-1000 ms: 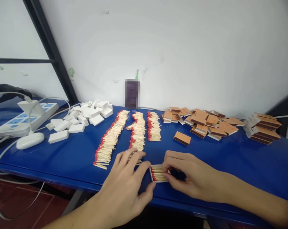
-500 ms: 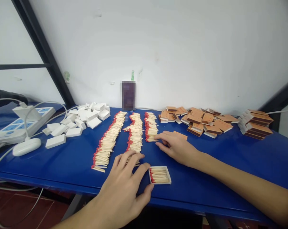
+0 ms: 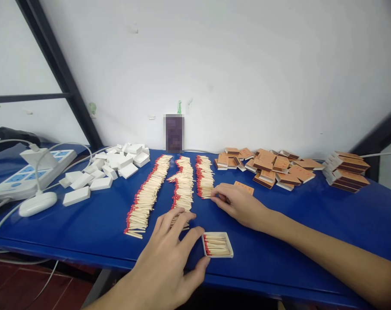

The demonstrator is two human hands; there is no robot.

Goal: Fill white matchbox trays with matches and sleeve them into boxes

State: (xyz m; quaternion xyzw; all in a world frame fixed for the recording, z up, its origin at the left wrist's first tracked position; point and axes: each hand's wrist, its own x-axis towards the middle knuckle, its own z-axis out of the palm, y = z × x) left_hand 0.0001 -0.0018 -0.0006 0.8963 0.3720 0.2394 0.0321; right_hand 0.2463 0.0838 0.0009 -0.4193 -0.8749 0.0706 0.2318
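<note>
A small white tray [image 3: 217, 245] holding red-tipped matches lies near the front edge of the blue table [image 3: 298, 224]. My left hand [image 3: 171, 262] rests beside it with fingers spread, thumb and forefinger touching the tray's left end. Three rows of loose matches lie behind: left row [image 3: 146, 196], middle row [image 3: 182, 183], right row [image 3: 204, 175]. My right hand [image 3: 237, 201] reaches to the near end of the right row, fingers pinched on matches there. An orange sleeve [image 3: 245, 187] lies just behind that hand.
A heap of white inner trays [image 3: 107, 168] sits at the back left beside a power strip [image 3: 27, 174] and a white adapter [image 3: 37, 203] with cables. Orange sleeves [image 3: 269, 165] are piled at the back right, and stacked matchboxes [image 3: 347, 172] stand further right.
My right hand left the match tray and moved back to the near end of the right match row. My left hand stayed by the tray.
</note>
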